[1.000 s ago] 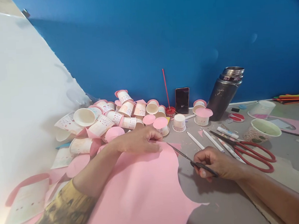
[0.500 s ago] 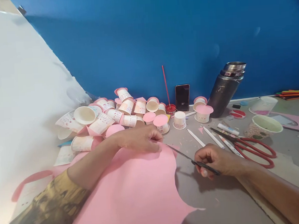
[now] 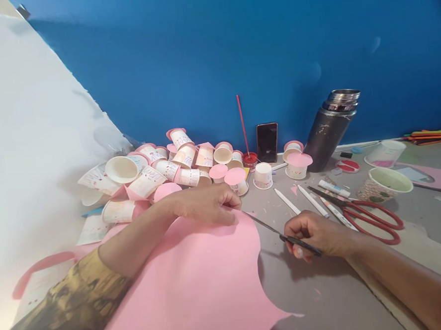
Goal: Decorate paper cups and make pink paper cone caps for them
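Scissors [image 3: 282, 237] with dark handles meet the far edge of a pink sheet [image 3: 197, 281] in the head view, so the step in hand looks to be cutting. The sheet stretches from below the left forearm toward the viewer over the worktop [image 3: 299, 299], its right side scalloped and running out to a thin point. Another cut would call for a taut edge and blades lined up with it; how far the blades are parted is too fine to tell.

The left hand [image 3: 204, 206] reaches across the sheet, knuckles up, its thumb and fingers pinching the edge just beside the blade tips. The right hand [image 3: 314, 234] is closed around the handles, its forearm coming in from the lower right, the blades aimed up and leftward. Paper cups [image 3: 147, 182] lie heaped behind the left forearm.
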